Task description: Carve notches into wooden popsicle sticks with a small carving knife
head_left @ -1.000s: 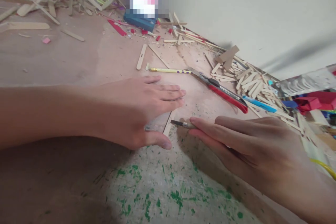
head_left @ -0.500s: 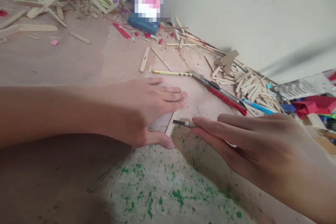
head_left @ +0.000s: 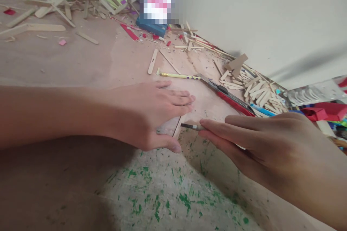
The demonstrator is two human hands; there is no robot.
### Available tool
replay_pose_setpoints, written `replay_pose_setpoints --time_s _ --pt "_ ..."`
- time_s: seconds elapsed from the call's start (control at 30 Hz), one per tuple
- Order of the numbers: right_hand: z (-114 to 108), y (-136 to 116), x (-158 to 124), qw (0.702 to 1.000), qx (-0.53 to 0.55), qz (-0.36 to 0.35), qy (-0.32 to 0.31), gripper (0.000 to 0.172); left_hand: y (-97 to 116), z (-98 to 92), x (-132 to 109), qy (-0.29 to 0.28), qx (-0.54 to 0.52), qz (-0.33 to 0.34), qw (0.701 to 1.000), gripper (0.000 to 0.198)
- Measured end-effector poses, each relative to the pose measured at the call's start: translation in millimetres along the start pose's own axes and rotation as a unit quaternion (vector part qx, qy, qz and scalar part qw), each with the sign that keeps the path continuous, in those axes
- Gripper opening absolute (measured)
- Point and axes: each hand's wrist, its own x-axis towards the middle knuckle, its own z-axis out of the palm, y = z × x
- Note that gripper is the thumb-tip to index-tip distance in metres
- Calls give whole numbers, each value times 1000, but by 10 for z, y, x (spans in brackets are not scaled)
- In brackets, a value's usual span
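Note:
My left hand (head_left: 154,112) lies flat with its fingers spread, pressing on a thin flat piece (head_left: 167,127) whose straight edge shows between thumb and forefinger. Along that edge runs a narrow pale wooden strip (head_left: 177,132), partly hidden under the hand. My right hand (head_left: 260,140) is closed around a small craft knife (head_left: 191,126), pinched between thumb and fingers. The knife's dark tip points left, at or just beside the strip; contact cannot be made out.
Beyond the hands lie a yellow pencil (head_left: 179,76) and a red box cutter (head_left: 233,100). Craft sticks (head_left: 260,90) are heaped at right, more (head_left: 58,1) at upper left. A blue block (head_left: 151,27) bears a blurred bright screen. A pale wall (head_left: 244,11) rises behind.
The view has shifted slightly, so the tabletop items appear a little further right. Both hands keep nearly the same pose, and the knife tip stays beside the strip.

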Motion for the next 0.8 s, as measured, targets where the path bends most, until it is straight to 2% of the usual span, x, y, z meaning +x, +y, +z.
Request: replay_pose_setpoints --time_s 0.17,0.3,0.47,0.6,0.8 --pt "-101 50 145 992 -61 -84 -72 30 -5 24 -1 4 -2 15 1000 90" --pt "-129 75 177 991 -58 -82 -90 30 1 15 12 -4 2 16 1000 89" --pt "14 151 1 997 -24 -76 -19 16 11 -6 7 -12 -1 13 1000 91" --pt "187 202 -143 994 -41 -92 39 21 -3 29 3 -3 -12 10 1000 90" --pt "303 190 -186 990 -39 -110 79 23 -38 87 9 26 -16 14 999 91"
